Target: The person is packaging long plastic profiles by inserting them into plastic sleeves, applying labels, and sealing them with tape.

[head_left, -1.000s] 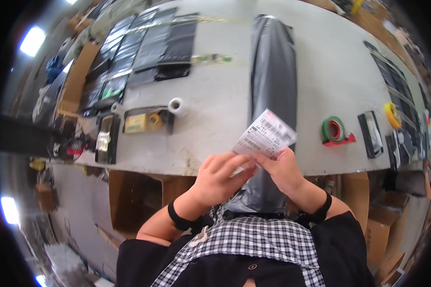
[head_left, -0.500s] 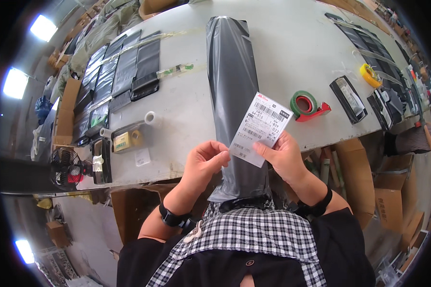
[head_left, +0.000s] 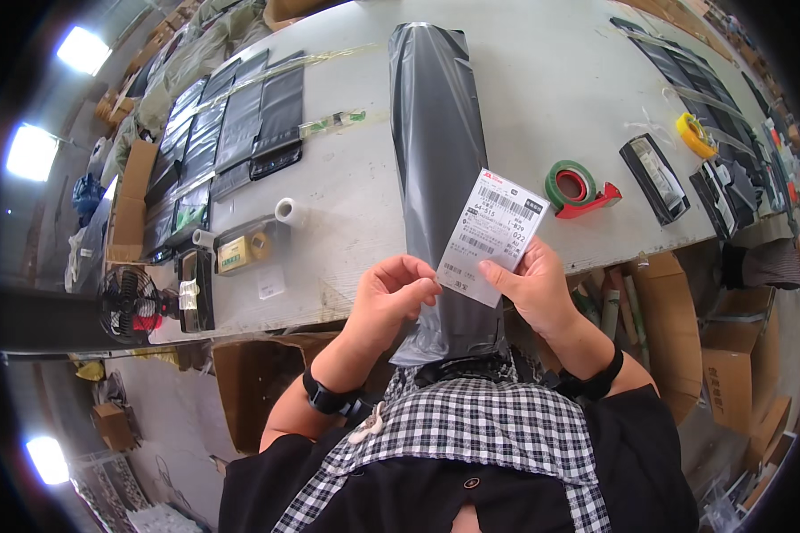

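Observation:
A white shipping label (head_left: 492,235) with printed text and barcodes is held up over the long grey plastic-wrapped package (head_left: 436,115). My right hand (head_left: 532,282) grips its lower right side, thumb on the front and fingers behind. At the label's lower left corner, my left hand (head_left: 396,291) is curled, thumb and fingertips pinched together. Whether those fingertips have caught the corner is too small to tell. The package lies lengthwise on the white table (head_left: 338,204), its near end overhanging the edge toward my checked apron (head_left: 480,422).
Right of the label sits a red tape dispenser with green tape (head_left: 578,191). Beyond it are a black tray (head_left: 654,180) and a yellow tape roll (head_left: 696,136). Flat dark packages (head_left: 240,115), a small white roll (head_left: 288,211) and a fan (head_left: 132,302) are at left. Cardboard boxes (head_left: 729,373) stand below.
The view has shifted slightly. Both hands and the label stay nearly in place, with the left fingertips a little nearer the label's lower left corner.

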Motion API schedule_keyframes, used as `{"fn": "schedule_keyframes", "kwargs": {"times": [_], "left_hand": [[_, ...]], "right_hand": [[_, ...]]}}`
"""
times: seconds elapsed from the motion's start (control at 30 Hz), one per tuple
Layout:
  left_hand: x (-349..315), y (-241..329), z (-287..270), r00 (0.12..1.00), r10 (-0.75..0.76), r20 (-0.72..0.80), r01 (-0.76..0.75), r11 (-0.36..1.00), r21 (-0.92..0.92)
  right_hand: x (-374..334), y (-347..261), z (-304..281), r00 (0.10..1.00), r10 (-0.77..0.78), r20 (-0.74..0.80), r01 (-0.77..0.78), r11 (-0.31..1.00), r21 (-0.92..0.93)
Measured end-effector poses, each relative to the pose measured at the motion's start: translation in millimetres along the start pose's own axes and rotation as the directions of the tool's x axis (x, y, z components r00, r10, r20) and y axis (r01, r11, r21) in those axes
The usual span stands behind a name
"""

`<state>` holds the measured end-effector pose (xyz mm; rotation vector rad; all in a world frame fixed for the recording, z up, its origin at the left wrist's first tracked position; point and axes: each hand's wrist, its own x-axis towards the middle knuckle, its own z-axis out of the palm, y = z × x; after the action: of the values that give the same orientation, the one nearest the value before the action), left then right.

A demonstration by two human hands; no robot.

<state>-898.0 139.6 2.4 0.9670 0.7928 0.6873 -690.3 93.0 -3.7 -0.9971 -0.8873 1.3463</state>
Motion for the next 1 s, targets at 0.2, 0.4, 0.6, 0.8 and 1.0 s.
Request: {"fn": "schedule_keyframes", "kwargs": {"times": [0.2,0.4,0.6,0.8,1.0], "left_hand": [[0.6,-1.1,-3.9,1.000,0.000,-0.020,0.001,1.000,0.029],[0.1,-3.6,-7.6,1.000,0.009,0.022,-0.009,1.000,-0.015],[-0.3,-9.6,-10.2,0.995,0.036,0.093,-0.027,0.994,-0.103],[-0.8,-12.5,-2.3,0.996,0.047,0.078,-0.039,0.994,-0.097],[-0.5,-18.7,7.8,0.980,0.201,0.002,-0.201,0.977,0.067]], "right_hand": [[-0.1,-2.2,3.9,1.000,0.000,-0.011,0.000,1.000,-0.019],[2.0,1.8,6.4,1.000,0.009,0.005,-0.009,1.000,-0.006],[4.1,4.8,10.5,1.000,0.013,-0.018,-0.012,0.999,0.037],[6.3,11.3,15.9,0.894,-0.436,-0.099,0.246,0.663,-0.707],[-9.2,7.3,26.2,0.948,-0.232,0.217,0.311,0.813,-0.492]]}}
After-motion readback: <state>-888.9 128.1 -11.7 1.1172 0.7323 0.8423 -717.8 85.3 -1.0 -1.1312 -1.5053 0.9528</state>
